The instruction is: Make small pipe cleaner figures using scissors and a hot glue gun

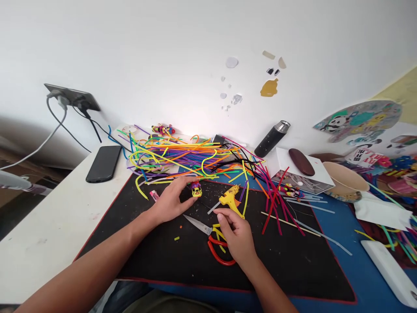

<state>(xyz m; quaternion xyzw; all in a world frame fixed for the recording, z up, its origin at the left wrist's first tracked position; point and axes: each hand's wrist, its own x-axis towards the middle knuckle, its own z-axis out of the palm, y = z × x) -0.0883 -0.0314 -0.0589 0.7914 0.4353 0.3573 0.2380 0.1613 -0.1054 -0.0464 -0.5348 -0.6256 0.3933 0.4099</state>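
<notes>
- Two bare hands in the head view, both over a black mat (146, 261);
- left hand (172, 198): thumb and index closed on small figure (196, 191), yellow face, purple top; figure sits at the fingertips, on the right side of that hand, above the mat;
- right hand (237, 232): thumb and index tips close together, other fingers curled; cannot tell if anything thin is pinched there; figure is up and left of these fingertips, apart from them;
- yellow glue gun (230, 198) lies just beyond right hand; its clear glue stick (214, 208) points down-left, end near the right fingertips;
- scissors (198, 225) on mat between the hands, blades pointing left toward left hand, red-and-yellow handles partly hidden by right hand;
- pink lighter (154, 195) just left of left hand; green scrap (177, 238) and orange scrap (181, 226) on mat below it;
- heap of colored stems (182, 154) behind both hands, along wall; magenta stems (276, 208) fan out right of glue gun;
- farther out: black phone (103, 164) at left; dark flask (272, 139) and white box (288, 167) at right, maroon case (301, 162) on box
</notes>
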